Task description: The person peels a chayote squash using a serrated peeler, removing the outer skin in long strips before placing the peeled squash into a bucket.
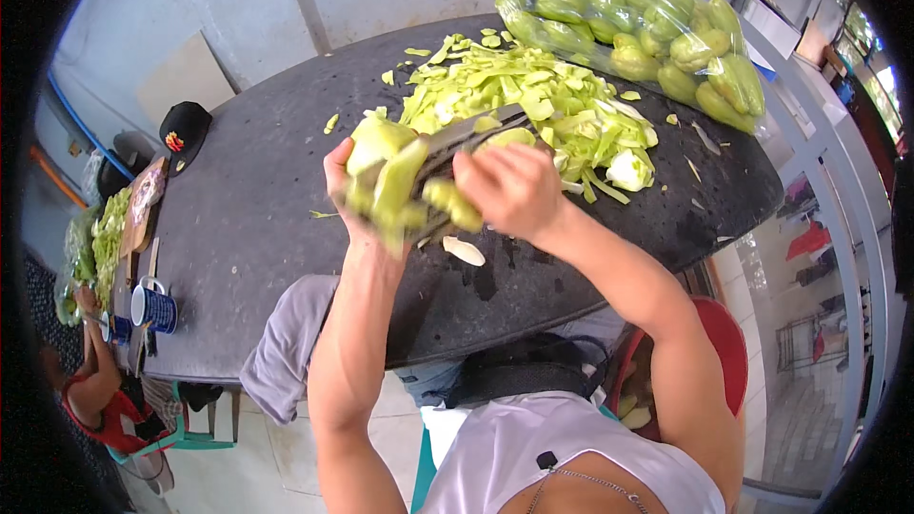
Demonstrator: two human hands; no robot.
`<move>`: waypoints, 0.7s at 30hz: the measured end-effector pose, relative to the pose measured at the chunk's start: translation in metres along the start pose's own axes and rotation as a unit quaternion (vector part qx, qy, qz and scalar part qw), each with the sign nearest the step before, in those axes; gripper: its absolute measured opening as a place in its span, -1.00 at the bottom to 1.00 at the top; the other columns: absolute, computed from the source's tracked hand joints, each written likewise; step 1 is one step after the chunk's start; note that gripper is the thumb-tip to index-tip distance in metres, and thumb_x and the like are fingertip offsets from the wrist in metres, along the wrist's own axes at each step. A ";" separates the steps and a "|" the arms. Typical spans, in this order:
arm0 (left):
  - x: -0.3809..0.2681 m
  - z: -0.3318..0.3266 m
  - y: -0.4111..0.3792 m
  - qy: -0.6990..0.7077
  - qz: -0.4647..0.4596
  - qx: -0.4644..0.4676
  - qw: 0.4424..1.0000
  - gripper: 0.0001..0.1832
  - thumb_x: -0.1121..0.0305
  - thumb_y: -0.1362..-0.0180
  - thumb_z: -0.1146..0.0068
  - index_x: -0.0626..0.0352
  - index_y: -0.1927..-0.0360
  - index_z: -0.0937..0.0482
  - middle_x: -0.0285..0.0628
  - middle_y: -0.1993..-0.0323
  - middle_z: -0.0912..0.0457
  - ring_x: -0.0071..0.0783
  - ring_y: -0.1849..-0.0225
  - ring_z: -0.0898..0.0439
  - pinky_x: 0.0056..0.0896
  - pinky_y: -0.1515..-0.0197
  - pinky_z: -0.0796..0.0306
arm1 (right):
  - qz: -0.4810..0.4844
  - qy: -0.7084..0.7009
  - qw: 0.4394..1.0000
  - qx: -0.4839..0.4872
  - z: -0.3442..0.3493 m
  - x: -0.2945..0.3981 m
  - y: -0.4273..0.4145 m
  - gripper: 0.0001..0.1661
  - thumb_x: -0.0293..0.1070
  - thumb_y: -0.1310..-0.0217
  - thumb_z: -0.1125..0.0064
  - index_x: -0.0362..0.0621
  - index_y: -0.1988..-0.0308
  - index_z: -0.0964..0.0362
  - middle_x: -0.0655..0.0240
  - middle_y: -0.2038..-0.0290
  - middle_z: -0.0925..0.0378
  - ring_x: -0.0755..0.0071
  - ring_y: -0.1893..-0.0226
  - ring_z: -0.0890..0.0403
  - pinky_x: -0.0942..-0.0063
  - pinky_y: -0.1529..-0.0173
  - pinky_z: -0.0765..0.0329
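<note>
In my left hand (339, 171) I hold a peeled pale-green chayote (380, 139) above the dark table (250, 228). My right hand (510, 189) grips a wide-bladed knife (464, 132), its blade slanting close beside the chayote. Blurred green slices (400, 185) hang between the hands, and bits of green cling to the blade. The handle is mostly covered by my fingers. Just beyond the knife spreads a heap of cut chayote pieces (514, 82). A single pale slice (464, 250) lies on the tabletop below my hands.
A clear plastic bag of whole chayotes (628, 21) rests at the back right. Leftward are a black cap (184, 130), a wooden board (143, 203) and mugs (153, 308). Another person (100, 385) sits at the far left. A red container (721, 350) stands by my right elbow.
</note>
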State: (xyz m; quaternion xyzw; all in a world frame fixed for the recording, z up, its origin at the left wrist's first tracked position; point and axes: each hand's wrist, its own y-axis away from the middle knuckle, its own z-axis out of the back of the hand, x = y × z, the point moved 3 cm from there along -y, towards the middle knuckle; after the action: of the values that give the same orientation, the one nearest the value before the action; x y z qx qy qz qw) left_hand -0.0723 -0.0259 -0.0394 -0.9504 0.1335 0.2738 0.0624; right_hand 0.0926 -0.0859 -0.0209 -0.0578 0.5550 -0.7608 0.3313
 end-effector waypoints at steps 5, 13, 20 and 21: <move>-0.002 -0.017 0.004 -0.007 -0.064 -0.090 0.994 -0.48 -0.06 -0.16 0.07 0.10 -0.01 -0.56 -0.20 0.01 -0.62 -0.27 -0.04 -0.56 -0.18 -0.13 -0.39 | -0.133 -0.059 0.987 0.061 0.000 -0.026 0.006 -0.77 -0.30 -0.07 -0.33 -0.15 0.37 -0.44 0.34 0.56 -0.55 0.25 0.55 -0.64 0.34 0.45 -0.56; -0.001 -0.008 0.001 -0.014 0.009 0.033 0.999 -0.39 -0.10 -0.14 0.08 0.23 -0.01 -0.54 -0.03 0.02 -0.62 -0.15 -0.03 -0.58 -0.08 -0.15 -0.43 | -0.039 -0.115 0.992 0.024 0.014 -0.001 -0.006 -0.67 -0.27 0.00 -0.43 -0.27 0.33 -0.53 0.24 0.56 -0.58 0.20 0.56 -0.65 0.34 0.44 -0.59; -0.002 -0.014 0.000 -0.062 -0.063 -0.015 0.996 -0.38 -0.10 -0.15 0.11 0.18 -0.09 -0.51 -0.03 0.00 -0.60 -0.12 -0.07 -0.54 -0.02 -0.23 -0.35 | -0.173 -0.116 0.971 0.122 0.005 -0.029 0.005 -0.74 -0.45 0.03 -0.34 -0.17 0.29 -0.43 0.23 0.40 -0.65 0.12 0.43 -0.68 0.30 0.42 -0.59; 0.000 -0.014 0.002 -0.063 -0.062 -0.022 0.996 -0.37 -0.11 -0.14 0.10 0.18 -0.09 -0.52 -0.03 0.01 -0.60 -0.13 -0.07 -0.55 0.00 -0.23 -0.35 | -0.164 -0.135 0.972 0.101 0.008 -0.024 0.005 -0.73 -0.45 0.05 -0.34 -0.17 0.29 -0.44 0.23 0.39 -0.65 0.12 0.42 -0.69 0.31 0.41 -0.59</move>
State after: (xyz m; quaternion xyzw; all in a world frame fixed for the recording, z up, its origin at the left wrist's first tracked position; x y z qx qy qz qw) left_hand -0.0656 -0.0304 -0.0275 -0.9390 0.0641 0.3314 0.0661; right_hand 0.1170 -0.0792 -0.0151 -0.2160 0.4089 -0.8419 0.2780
